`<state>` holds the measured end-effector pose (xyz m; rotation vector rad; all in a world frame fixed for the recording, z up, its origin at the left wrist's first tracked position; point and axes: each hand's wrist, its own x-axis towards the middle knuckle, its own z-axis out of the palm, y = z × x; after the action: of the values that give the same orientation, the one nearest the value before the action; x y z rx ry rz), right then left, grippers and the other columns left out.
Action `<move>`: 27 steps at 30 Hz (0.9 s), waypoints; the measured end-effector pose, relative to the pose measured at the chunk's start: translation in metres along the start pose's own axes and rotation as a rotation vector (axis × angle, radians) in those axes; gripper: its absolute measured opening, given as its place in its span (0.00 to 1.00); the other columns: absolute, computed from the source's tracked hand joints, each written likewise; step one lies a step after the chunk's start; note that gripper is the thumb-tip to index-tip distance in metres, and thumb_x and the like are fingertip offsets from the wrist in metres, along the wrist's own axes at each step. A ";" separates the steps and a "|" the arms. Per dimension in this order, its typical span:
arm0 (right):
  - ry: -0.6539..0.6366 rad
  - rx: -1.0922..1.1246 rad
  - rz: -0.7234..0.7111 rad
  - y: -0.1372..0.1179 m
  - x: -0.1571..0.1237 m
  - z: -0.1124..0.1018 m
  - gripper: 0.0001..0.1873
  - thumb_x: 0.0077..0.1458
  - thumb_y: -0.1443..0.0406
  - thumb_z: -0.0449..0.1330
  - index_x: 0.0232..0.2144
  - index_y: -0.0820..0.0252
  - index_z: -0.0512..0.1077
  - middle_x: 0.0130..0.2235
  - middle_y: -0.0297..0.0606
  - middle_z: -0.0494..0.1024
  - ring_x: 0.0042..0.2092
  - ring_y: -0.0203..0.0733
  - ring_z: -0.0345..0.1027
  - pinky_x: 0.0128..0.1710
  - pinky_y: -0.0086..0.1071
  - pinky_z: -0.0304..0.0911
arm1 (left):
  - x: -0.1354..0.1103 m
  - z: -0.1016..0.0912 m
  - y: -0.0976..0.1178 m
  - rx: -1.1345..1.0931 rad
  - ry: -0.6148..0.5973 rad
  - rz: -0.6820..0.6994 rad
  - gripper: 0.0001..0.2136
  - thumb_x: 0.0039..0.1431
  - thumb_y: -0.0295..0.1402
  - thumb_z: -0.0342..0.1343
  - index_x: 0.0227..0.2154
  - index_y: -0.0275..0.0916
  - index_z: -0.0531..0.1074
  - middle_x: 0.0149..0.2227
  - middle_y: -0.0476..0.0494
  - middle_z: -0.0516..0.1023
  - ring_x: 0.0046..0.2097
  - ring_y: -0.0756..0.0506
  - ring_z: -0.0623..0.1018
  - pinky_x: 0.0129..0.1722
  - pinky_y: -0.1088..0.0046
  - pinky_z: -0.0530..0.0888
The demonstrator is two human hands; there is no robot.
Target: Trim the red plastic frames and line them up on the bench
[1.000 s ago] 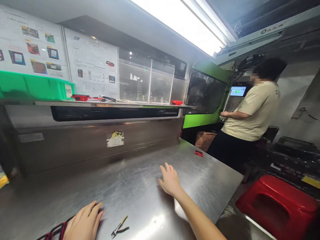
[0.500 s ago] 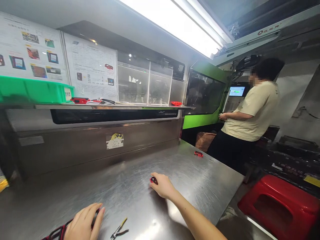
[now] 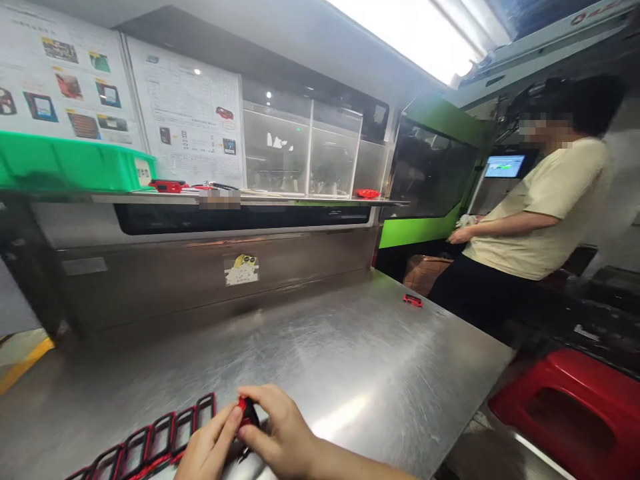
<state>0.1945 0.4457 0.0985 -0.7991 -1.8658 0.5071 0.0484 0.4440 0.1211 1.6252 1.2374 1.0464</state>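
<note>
The person's left hand [image 3: 207,445] and right hand [image 3: 281,424] meet low over a stainless steel table [image 3: 360,353], with a small red plastic part [image 3: 248,411] pinched between them. The left hand's fingers [image 3: 225,420] press against it from one side while the right hand's fingers [image 3: 267,407] close over it from the other, covering much of it. A thin dark tip [image 3: 243,455] shows just below the part (too small to say what it belongs to). Just beside the left hand, a row of linked red rectangular plastic frames [image 3: 155,433] lies flat along the near edge of the view, running out of frame at the lower left.

Farther along the table, well apart from the hands, lies another small red piece [image 3: 413,301]. A co-worker [image 3: 537,207] in a beige T-shirt and black trousers stands beyond the table's right side, one hand [image 3: 460,235] just below a white cloth [image 3: 468,220], near a green machine [image 3: 433,160] with a lit screen [image 3: 504,166]. A metal shelf [image 3: 280,200] above the table carries a green plastic bin [image 3: 65,163], a red-handled tool [image 3: 167,186] and clear acrylic boxes [image 3: 305,148]. A red plastic stool [image 3: 565,417] sits on the floor to the right.
</note>
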 end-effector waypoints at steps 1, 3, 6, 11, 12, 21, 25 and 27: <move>-0.001 0.018 0.021 0.001 -0.003 0.000 0.22 0.53 0.61 0.58 0.51 0.58 0.65 0.45 0.41 0.74 0.45 0.44 0.67 0.46 0.33 0.62 | -0.001 0.002 0.004 0.003 -0.009 -0.016 0.24 0.45 0.59 0.49 0.24 0.41 0.75 0.26 0.47 0.78 0.33 0.40 0.75 0.35 0.71 0.71; -0.014 0.040 0.041 0.003 -0.009 0.000 0.22 0.54 0.59 0.59 0.50 0.59 0.66 0.44 0.43 0.74 0.44 0.45 0.67 0.45 0.34 0.62 | -0.002 0.005 0.010 -0.004 -0.025 -0.055 0.27 0.42 0.62 0.49 0.17 0.40 0.69 0.20 0.48 0.71 0.27 0.44 0.70 0.28 0.73 0.68; -0.046 0.071 0.041 0.003 -0.014 -0.001 0.31 0.51 0.51 0.60 0.52 0.62 0.64 0.44 0.46 0.73 0.44 0.48 0.67 0.44 0.37 0.62 | -0.002 0.008 0.010 -0.041 -0.008 -0.119 0.29 0.40 0.65 0.46 0.12 0.39 0.61 0.15 0.52 0.60 0.22 0.49 0.60 0.22 0.74 0.61; -0.116 0.112 -0.042 0.000 -0.013 -0.002 0.45 0.46 0.40 0.58 0.57 0.62 0.58 0.48 0.49 0.70 0.45 0.50 0.65 0.45 0.39 0.61 | -0.005 0.009 0.003 -0.148 -0.006 -0.242 0.29 0.39 0.65 0.47 0.12 0.41 0.56 0.15 0.54 0.55 0.19 0.52 0.55 0.19 0.75 0.55; -0.117 0.113 -0.058 -0.001 -0.012 -0.003 0.44 0.47 0.39 0.57 0.56 0.62 0.58 0.48 0.49 0.70 0.45 0.50 0.65 0.45 0.38 0.61 | -0.005 0.009 0.003 -0.161 -0.010 -0.257 0.28 0.40 0.64 0.47 0.12 0.41 0.56 0.14 0.54 0.55 0.19 0.52 0.55 0.19 0.75 0.55; -0.097 0.142 -0.085 -0.009 -0.009 -0.007 0.38 0.48 0.42 0.59 0.54 0.58 0.61 0.45 0.45 0.73 0.43 0.47 0.67 0.43 0.36 0.61 | -0.006 0.009 0.009 -0.182 -0.016 -0.275 0.28 0.41 0.62 0.48 0.09 0.41 0.54 0.12 0.56 0.51 0.17 0.54 0.52 0.18 0.76 0.51; -0.093 0.171 -0.044 -0.008 -0.010 -0.007 0.38 0.46 0.43 0.61 0.53 0.59 0.63 0.44 0.45 0.73 0.43 0.48 0.67 0.42 0.37 0.62 | -0.008 0.010 0.005 -0.126 -0.016 -0.232 0.28 0.48 0.60 0.43 0.10 0.41 0.54 0.11 0.54 0.54 0.17 0.53 0.55 0.17 0.76 0.54; -0.084 0.196 0.005 -0.007 -0.012 -0.006 0.38 0.45 0.44 0.63 0.51 0.60 0.64 0.44 0.46 0.73 0.42 0.49 0.67 0.40 0.38 0.64 | -0.011 0.008 0.001 0.004 0.072 -0.125 0.26 0.53 0.56 0.41 0.14 0.40 0.60 0.13 0.54 0.58 0.17 0.51 0.59 0.18 0.76 0.57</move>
<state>0.2016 0.4325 0.0981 -0.6601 -1.8568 0.7238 0.0547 0.4321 0.1179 1.5044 1.3715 1.0324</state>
